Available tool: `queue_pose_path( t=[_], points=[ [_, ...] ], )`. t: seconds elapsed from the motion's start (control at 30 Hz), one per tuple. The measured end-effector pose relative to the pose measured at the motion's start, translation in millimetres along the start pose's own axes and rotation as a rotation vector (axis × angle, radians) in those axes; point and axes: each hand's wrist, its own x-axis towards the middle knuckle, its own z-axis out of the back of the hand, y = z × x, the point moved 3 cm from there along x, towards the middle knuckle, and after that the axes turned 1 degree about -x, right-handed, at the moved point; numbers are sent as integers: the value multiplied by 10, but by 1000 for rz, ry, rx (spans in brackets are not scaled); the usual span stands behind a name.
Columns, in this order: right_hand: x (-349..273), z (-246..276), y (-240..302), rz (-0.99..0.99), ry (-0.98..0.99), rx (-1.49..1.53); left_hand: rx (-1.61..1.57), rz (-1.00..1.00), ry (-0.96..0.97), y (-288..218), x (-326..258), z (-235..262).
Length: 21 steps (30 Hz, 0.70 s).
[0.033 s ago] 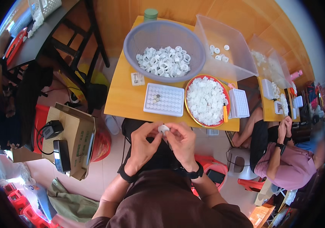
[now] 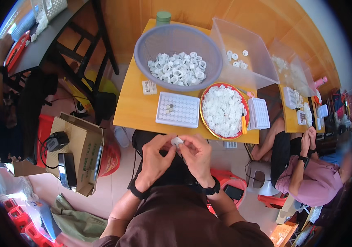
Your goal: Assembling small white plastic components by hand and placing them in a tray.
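A small, white rounded plastic piece point(image 2: 177, 141) is pinched between the fingertips of my left hand point(image 2: 155, 157) and my right hand point(image 2: 197, 155), over my lap in front of the table. The fingers cover much of it. Just beyond my hands lies a white tray point(image 2: 159, 109) with rows of round cells; several small grey discs sit in its left half. Right of it, a red plate with a gold rim point(image 2: 204, 117) is heaped with small white plastic parts point(image 2: 224, 109). Behind the tray, a grey-purple basket point(image 2: 143, 45) holds white ring-shaped pieces point(image 2: 178, 70).
On the yellow table point(image 2: 134, 113) are a yellow-handled tool point(image 2: 244, 124) against the plate, stacked white trays point(image 2: 260, 113), a clear bin point(image 2: 246, 35) with several white pieces and a green jar point(image 2: 163, 16). A co-worker point(image 2: 308, 177) sits right. Left stands a cardboard box point(image 2: 89, 160).
The white piece has tilted slightly between my fingertips. My hands stay in almost the same place.
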Motion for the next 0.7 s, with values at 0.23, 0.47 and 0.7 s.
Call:
queue_pose_path(
  t=[0.23, 0.47, 0.7],
  points=[
    [-52, -6, 138, 142, -20, -240, 224, -138, 79, 6, -34, 28],
    [-49, -13, 79, 48, 13, -193, 301, -271, 108, 20, -12, 31],
    [13, -95, -122, -75, -20, 35, -15, -122, 67, 127, 82, 131]
  ],
)
